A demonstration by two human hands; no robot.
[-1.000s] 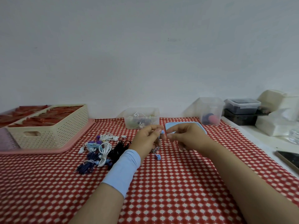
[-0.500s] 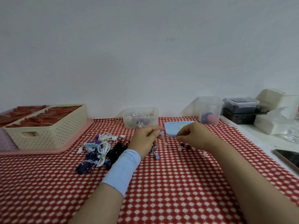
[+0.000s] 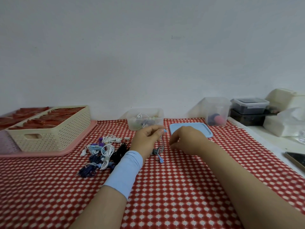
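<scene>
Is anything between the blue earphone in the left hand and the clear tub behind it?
Nothing visible does. The left hand pinches the blue earphone just in front of the clear tub, whose top is open. The blue lid lies to the right of that path, and the right hand is lower, at the tablecloth.

Cable pile (image 3: 105, 151) lies between basket (image 3: 54, 136) and lid (image 3: 198, 129).

The right grip (image 3: 186, 139) hides its own curled fingertips beneath it; whether they pinch anything cannot be told. The left grip (image 3: 146, 138) covers the top of the earphone cable (image 3: 162, 142). At lower right, the frame edge cuts off the phone (image 3: 297, 160).
</scene>
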